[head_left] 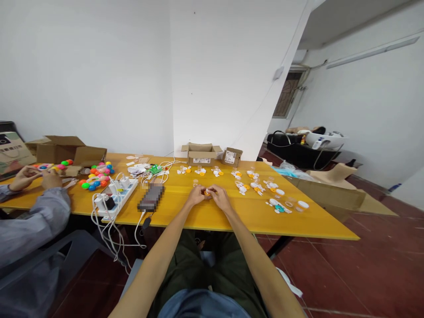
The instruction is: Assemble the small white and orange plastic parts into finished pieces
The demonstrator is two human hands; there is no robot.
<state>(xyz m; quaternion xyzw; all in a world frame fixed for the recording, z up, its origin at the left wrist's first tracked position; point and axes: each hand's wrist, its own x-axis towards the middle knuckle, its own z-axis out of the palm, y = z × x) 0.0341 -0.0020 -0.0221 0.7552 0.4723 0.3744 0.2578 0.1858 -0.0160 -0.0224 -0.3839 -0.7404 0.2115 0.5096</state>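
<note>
My left hand [197, 194] and my right hand [218, 195] meet just above the yellow table, fingertips pinched together. Between them is a small orange-and-white plastic part [207, 192], mostly covered by the fingers, so its exact kind is not visible. Just beyond my left hand lies a small clear round piece [195, 181]. To the right of my hands, little groups of white and orange plastic parts [243, 189] are spread over the table, with clear cups among them. One group has teal parts [280, 208], beside a white-lidded clear container [302, 206].
Left of my hands are a phone [151, 197] and a power strip [122, 198] with tangled white cables. An open carton [201, 154] and a smaller box [232, 156] stand by the wall. Farther left, a co-worker's hands [51, 179] are near colourful balls [96, 179].
</note>
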